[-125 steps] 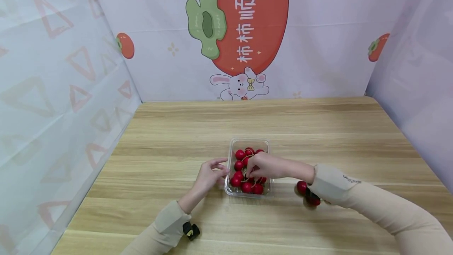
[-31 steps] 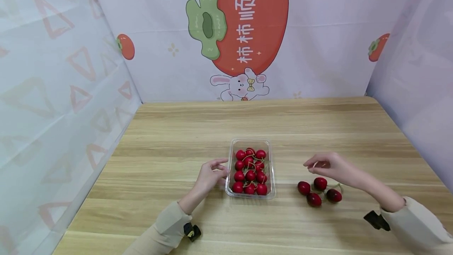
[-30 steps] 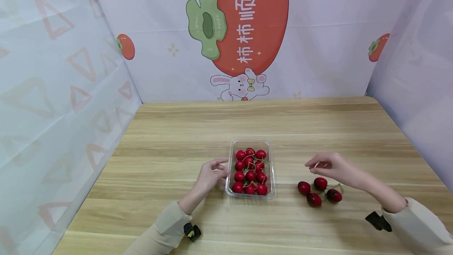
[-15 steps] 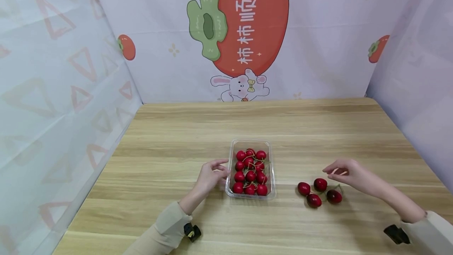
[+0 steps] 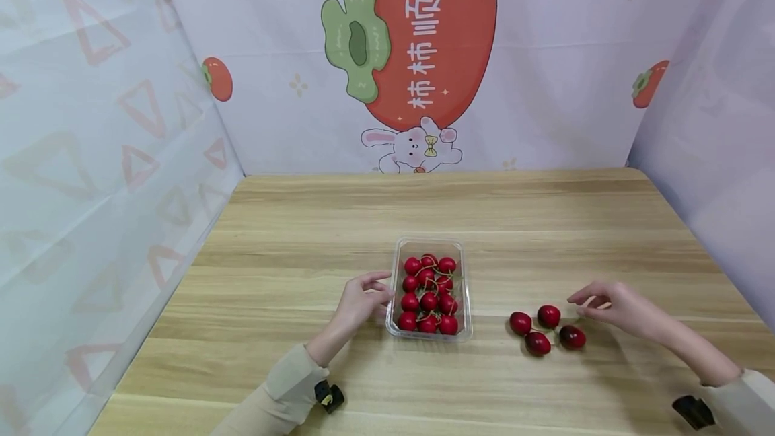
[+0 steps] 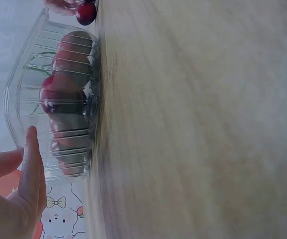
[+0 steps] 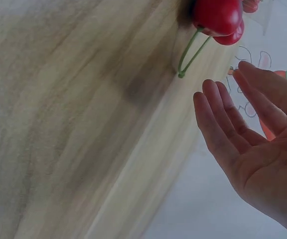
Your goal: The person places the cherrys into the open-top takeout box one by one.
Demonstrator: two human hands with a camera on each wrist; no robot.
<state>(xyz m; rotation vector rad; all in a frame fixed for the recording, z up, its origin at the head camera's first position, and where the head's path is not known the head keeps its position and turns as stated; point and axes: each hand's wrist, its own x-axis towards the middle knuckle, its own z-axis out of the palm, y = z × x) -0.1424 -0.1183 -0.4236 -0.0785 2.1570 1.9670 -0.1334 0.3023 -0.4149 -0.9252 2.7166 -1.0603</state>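
My left hand [image 5: 357,303] touches the left side of a clear plastic box [image 5: 465,288]; in the left wrist view its nearly straight fingers [image 6: 32,167] lie against the ribbed wall and rim. Red cherries [image 5: 428,301] with stems sit in rough rows in the box. My right hand [image 5: 620,308] hovers just right of several loose dark red cherries [image 5: 548,316] on the table, fingers loosely extended and holding nothing. In the right wrist view two green stems [image 7: 182,73] point from the cherries [image 7: 218,16] toward the fingertips, with a gap between.
The wooden table [image 5: 290,234] carries the box near its middle and the loose cherries to the right. Pale printed cloth [image 5: 557,99] stands upright at the back and both sides. Black straps with small devices sit at both cuffs.
Four seconds ago my right hand was working among the cherries in the box. It has since moved right, beyond the loose cherries, and lower. My left hand has stayed at the box.
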